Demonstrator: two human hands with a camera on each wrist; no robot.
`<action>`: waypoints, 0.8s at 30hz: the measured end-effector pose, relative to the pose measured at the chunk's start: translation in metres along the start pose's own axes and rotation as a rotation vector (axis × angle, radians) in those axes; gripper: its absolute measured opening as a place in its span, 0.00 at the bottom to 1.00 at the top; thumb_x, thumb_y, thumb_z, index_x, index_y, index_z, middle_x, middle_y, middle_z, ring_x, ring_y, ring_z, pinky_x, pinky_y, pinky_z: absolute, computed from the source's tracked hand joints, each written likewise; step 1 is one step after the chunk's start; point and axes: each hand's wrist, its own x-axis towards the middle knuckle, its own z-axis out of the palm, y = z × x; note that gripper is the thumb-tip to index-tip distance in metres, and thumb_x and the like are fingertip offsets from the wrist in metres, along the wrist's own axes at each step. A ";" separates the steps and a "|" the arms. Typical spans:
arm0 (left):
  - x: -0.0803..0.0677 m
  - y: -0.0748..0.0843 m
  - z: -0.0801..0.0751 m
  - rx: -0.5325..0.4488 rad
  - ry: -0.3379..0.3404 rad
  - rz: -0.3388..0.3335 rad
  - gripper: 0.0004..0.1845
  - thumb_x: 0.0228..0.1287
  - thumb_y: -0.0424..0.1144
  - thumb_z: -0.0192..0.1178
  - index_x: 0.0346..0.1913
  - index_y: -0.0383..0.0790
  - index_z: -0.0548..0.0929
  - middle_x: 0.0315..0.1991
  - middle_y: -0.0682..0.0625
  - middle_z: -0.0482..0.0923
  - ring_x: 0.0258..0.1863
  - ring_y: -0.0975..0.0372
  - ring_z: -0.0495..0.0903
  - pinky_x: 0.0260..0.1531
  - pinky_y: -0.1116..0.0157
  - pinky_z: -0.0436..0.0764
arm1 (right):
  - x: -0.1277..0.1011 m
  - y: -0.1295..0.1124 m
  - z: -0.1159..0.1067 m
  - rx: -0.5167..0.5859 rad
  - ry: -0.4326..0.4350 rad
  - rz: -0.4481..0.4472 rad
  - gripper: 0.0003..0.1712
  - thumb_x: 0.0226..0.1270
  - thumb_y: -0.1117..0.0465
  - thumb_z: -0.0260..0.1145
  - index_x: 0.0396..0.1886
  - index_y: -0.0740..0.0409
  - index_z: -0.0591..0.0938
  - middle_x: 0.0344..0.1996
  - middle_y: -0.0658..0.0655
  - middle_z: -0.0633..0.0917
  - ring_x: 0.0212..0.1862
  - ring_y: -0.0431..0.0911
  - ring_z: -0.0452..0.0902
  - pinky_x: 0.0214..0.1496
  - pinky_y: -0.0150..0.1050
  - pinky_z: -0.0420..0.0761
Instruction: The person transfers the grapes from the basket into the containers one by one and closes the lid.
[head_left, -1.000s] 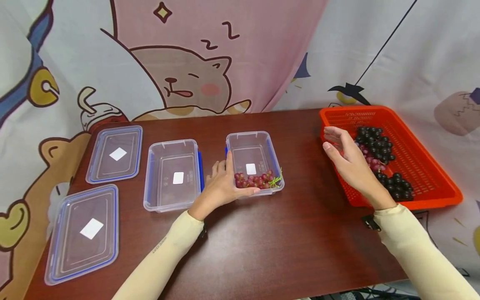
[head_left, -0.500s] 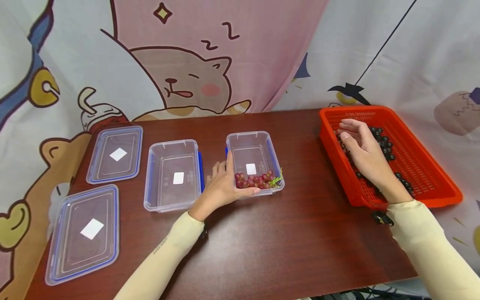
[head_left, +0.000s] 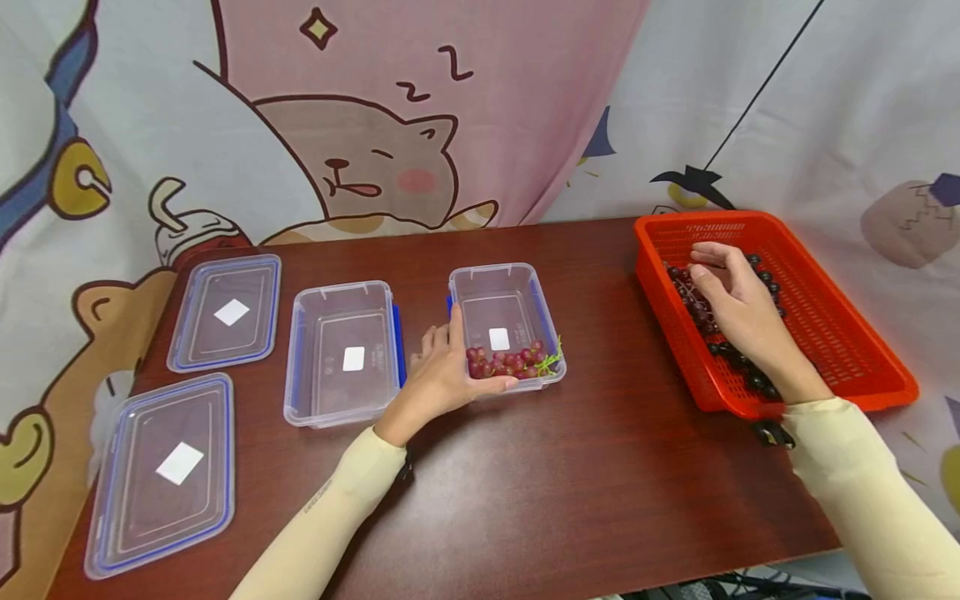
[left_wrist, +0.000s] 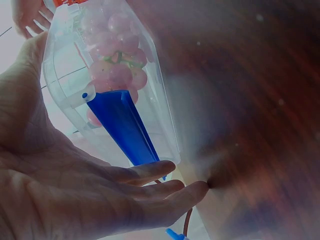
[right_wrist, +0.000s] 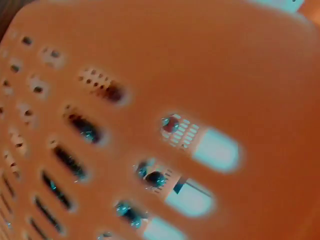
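Observation:
A clear box (head_left: 502,287) with a white label holds a bunch of red grapes (head_left: 510,360) with green stems at its near end. My left hand (head_left: 438,367) rests at its near left corner, thumb along the near rim; in the left wrist view, the long fingers lie extended beside the blue clip (left_wrist: 125,125). Over the orange basket (head_left: 847,333), my right hand (head_left: 742,308) arches with thumb and fingers apart above dark red grapes (head_left: 697,308) and black grapes (head_left: 742,367). The basket's slotted wall (right_wrist: 200,65) fills the right wrist view.
A second clear box (head_left: 341,317) with nothing in it stands left of the left hand. Two blue-edged clear lids, a small one (head_left: 225,333) and a large one (head_left: 150,508), lie at the table's left. A printed curtain (head_left: 517,100) hangs behind the table.
My right hand has moved right from the basket's left rim to over the grapes inside. My left hand stays at the box's corner. The head view has shifted slightly.

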 end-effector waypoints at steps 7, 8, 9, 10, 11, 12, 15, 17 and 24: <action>-0.001 0.000 -0.001 -0.011 0.006 0.004 0.79 0.52 0.74 0.77 0.90 0.38 0.38 0.83 0.30 0.56 0.82 0.35 0.54 0.70 0.26 0.61 | 0.001 0.012 -0.003 -0.026 -0.015 0.053 0.34 0.91 0.43 0.49 0.86 0.55 0.62 0.78 0.64 0.69 0.74 0.60 0.68 0.61 0.28 0.69; -0.001 0.000 -0.001 -0.017 0.004 0.005 0.79 0.52 0.74 0.77 0.90 0.38 0.37 0.83 0.29 0.56 0.82 0.35 0.54 0.70 0.26 0.61 | 0.000 0.014 -0.003 -0.028 -0.016 0.057 0.35 0.91 0.43 0.49 0.86 0.55 0.63 0.78 0.64 0.69 0.74 0.61 0.68 0.62 0.30 0.70; -0.001 -0.001 0.000 -0.024 0.005 0.007 0.79 0.53 0.74 0.77 0.90 0.38 0.37 0.83 0.28 0.56 0.82 0.34 0.53 0.70 0.26 0.61 | 0.000 0.017 -0.003 -0.032 -0.016 0.060 0.35 0.91 0.43 0.49 0.86 0.55 0.62 0.78 0.65 0.69 0.73 0.61 0.68 0.61 0.30 0.70; -0.002 -0.001 0.000 -0.032 0.006 0.009 0.79 0.53 0.74 0.77 0.90 0.38 0.38 0.83 0.28 0.55 0.82 0.34 0.53 0.70 0.26 0.61 | 0.000 0.019 -0.003 -0.036 -0.016 0.062 0.35 0.91 0.43 0.49 0.86 0.55 0.62 0.78 0.65 0.69 0.73 0.62 0.68 0.62 0.32 0.71; -0.001 -0.004 0.003 -0.028 0.016 0.016 0.79 0.52 0.76 0.76 0.90 0.37 0.38 0.83 0.28 0.56 0.82 0.34 0.54 0.69 0.25 0.61 | 0.000 0.021 -0.002 -0.033 -0.020 0.063 0.35 0.91 0.43 0.49 0.86 0.55 0.62 0.78 0.65 0.69 0.74 0.62 0.68 0.66 0.36 0.71; -0.001 -0.005 0.003 -0.035 0.019 0.017 0.79 0.52 0.76 0.76 0.90 0.37 0.38 0.83 0.28 0.56 0.82 0.33 0.54 0.70 0.25 0.61 | 0.000 0.024 -0.002 -0.034 -0.023 0.062 0.35 0.91 0.43 0.49 0.86 0.56 0.62 0.79 0.65 0.68 0.75 0.63 0.67 0.69 0.40 0.72; 0.001 -0.010 0.008 -0.056 0.032 0.025 0.80 0.51 0.79 0.75 0.90 0.39 0.38 0.83 0.27 0.56 0.82 0.32 0.53 0.70 0.24 0.59 | 0.001 0.030 -0.001 -0.040 -0.032 0.062 0.37 0.91 0.42 0.48 0.86 0.57 0.61 0.80 0.66 0.67 0.76 0.65 0.66 0.73 0.59 0.70; 0.003 -0.012 0.011 -0.065 0.037 0.029 0.81 0.49 0.80 0.74 0.90 0.40 0.37 0.83 0.27 0.55 0.82 0.32 0.52 0.70 0.23 0.58 | 0.001 0.034 -0.001 -0.048 -0.036 0.066 0.38 0.91 0.41 0.48 0.87 0.58 0.60 0.81 0.66 0.66 0.76 0.66 0.65 0.71 0.69 0.67; 0.009 -0.020 0.020 -0.089 0.043 0.029 0.83 0.47 0.81 0.74 0.90 0.43 0.35 0.84 0.27 0.54 0.82 0.32 0.51 0.70 0.24 0.57 | 0.000 0.047 -0.004 -0.089 -0.046 0.085 0.38 0.91 0.42 0.47 0.86 0.59 0.61 0.79 0.69 0.68 0.74 0.65 0.68 0.62 0.51 0.72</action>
